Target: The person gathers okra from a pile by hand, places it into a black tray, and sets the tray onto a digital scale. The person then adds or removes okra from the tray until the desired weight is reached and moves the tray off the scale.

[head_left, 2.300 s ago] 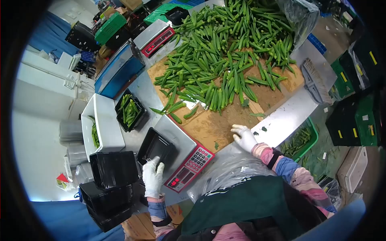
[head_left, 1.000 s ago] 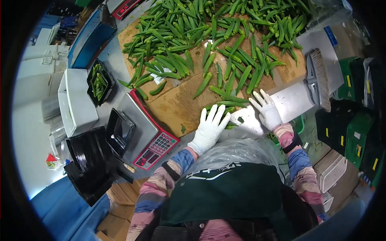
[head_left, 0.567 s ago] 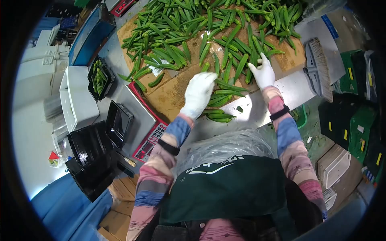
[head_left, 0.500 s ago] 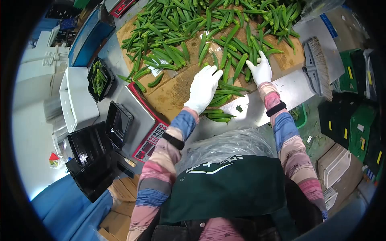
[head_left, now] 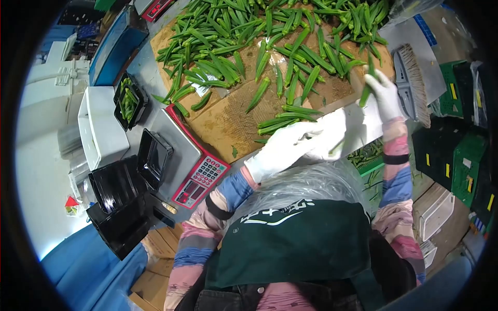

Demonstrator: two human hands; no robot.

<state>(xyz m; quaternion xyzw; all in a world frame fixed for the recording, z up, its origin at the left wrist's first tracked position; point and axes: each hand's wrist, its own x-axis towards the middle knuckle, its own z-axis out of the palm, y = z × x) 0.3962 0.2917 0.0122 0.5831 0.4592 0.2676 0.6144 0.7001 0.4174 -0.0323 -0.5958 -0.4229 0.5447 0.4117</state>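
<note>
My right hand [head_left: 386,96], in a white glove, is closed on a single okra pod [head_left: 369,83] and holds it upright near the right edge of the cardboard. My left hand [head_left: 282,150], also gloved in white, is low over the table's front edge with its fingers stretched to the right; glare and motion blur their tips. Just beyond it lies a small group of okra pods [head_left: 282,122], side by side and partly hidden by the glove. A large heap of okra [head_left: 223,26] covers the far part of the cardboard sheet [head_left: 223,122].
Left of the cardboard are a red digital scale [head_left: 205,173], a black tray holding okra [head_left: 128,103] and empty black trays [head_left: 154,158]. A brush [head_left: 411,85] lies on the right. Below the table edge stands a green crate [head_left: 371,167] containing okra. Green and black crates [head_left: 441,155] stand farther right.
My right hand has moved right, away from the heap, with an okra pod in it. My left hand has come back toward my body, down to the table's front edge.
</note>
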